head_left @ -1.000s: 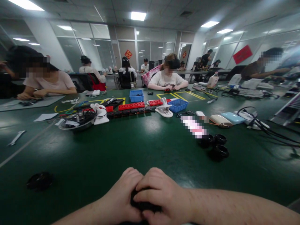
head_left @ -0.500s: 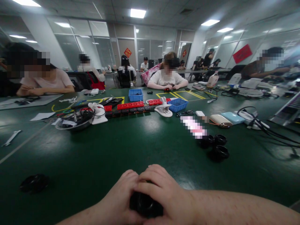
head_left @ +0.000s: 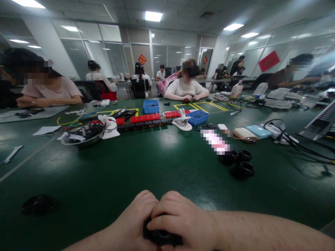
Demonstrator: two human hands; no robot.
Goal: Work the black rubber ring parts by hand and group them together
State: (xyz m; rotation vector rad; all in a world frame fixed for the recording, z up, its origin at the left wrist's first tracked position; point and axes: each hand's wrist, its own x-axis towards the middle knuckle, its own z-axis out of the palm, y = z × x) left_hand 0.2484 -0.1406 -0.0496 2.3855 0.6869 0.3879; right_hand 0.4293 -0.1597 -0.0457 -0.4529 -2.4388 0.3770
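Close to the table's near edge, my left hand [head_left: 137, 219] and my right hand [head_left: 180, 218] are both wrapped round a black round part [head_left: 162, 237]. It looks like glossy plastic, and my fingers cover most of it, so its exact kind is hidden. My right hand lies over its top and right side, while the left grips its left side. Another black round part [head_left: 38, 204] lies apart on the green table [head_left: 110, 174] at the left. Toward the right stand several black ring-like parts, among them one black ring [head_left: 246, 169] in front.
A metal bowl [head_left: 82, 137] of small items, red-and-black power strips [head_left: 145, 120], a white clamp stand [head_left: 182, 122] and blue bins [head_left: 198, 117] stretch across the middle. Rightward lie a phone with a blurred screen [head_left: 216, 141], power banks [head_left: 258, 131] and cables. A wrench [head_left: 12, 155] is at left. People sit around.
My right hand's fingers have lowered and curled further over the black round part, and its knuckles sit slightly lower. My left hand keeps its grip. The other parts stay put.
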